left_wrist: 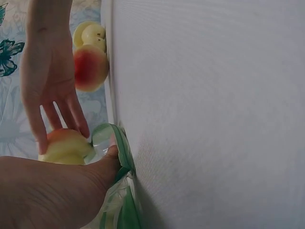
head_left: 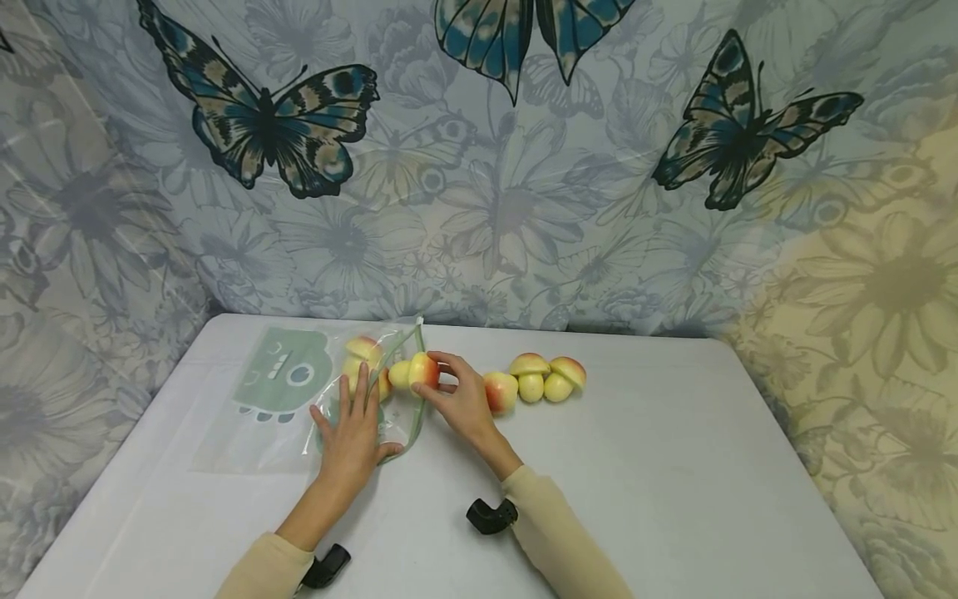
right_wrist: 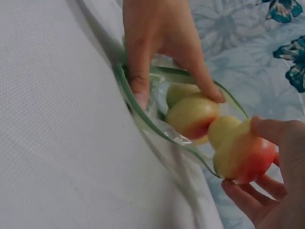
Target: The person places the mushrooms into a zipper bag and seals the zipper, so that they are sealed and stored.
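A clear zip bag (head_left: pixel 217 445) with a green cartoon print and green rim lies on the table's left half. My left hand (head_left: pixel 348 441) rests over its mouth, fingers spread and fairly straight; in the right wrist view the left thumb (right_wrist: pixel 139 90) is at the rim, which gapes. My right hand (head_left: pixel 470 406) pinches a yellow-and-red toy mushroom (head_left: pixel 425 372) by its cap, stem toward the bag, right at the opening. Inside the bag sit other toy mushrooms (right_wrist: pixel 193 114), partly hidden by the left hand and the film.
Right of my right hand, three more toy mushrooms (head_left: pixel 530 366) stand in a row on the white table (head_left: pixel 674 466). A butterfly-patterned cloth wall (head_left: pixel 509 216) rises behind the table's back edge. Black wrist devices (head_left: pixel 491 517) sit at both sleeves.
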### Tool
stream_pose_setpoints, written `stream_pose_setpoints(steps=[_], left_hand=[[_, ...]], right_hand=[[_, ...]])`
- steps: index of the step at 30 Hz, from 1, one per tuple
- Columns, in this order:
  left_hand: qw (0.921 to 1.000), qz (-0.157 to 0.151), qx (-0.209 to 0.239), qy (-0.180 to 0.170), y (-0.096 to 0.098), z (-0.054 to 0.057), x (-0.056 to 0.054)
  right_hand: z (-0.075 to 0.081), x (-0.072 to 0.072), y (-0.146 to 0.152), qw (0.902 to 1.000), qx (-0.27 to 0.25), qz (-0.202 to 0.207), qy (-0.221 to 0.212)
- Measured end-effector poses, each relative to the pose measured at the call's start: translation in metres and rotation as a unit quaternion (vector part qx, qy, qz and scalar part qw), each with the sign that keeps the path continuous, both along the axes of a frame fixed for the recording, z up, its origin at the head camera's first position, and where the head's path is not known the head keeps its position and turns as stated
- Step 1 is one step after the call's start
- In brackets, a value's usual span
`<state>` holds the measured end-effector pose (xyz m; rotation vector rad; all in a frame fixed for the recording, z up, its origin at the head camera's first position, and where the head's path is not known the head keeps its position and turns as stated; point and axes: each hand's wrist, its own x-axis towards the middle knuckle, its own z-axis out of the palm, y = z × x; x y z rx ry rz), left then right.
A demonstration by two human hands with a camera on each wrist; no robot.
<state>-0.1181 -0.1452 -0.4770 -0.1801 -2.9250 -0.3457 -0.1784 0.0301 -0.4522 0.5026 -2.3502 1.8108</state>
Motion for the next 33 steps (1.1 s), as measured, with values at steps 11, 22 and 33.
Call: stream_pose_setpoints(steps=[11,22,33], left_hand=[[0.9999,-0.005,-0.002,0.014,0.001,0.000,0.001],[0.9987,-0.013,0.007,0.049,0.002,-0.003,0.002],[0.9997,-0.010,-0.012,0.019,0.003,0.001,0.001]], right_hand=[[0.002,0.002,-0.002,0.9997,-0.021,0.006,0.002],[-0.024,-0.013,-0.004,1.0000,-0.004,-0.005,0.000],[-0.029,-0.014,-0.005,0.9980,0.019,-0.049,0.035]])
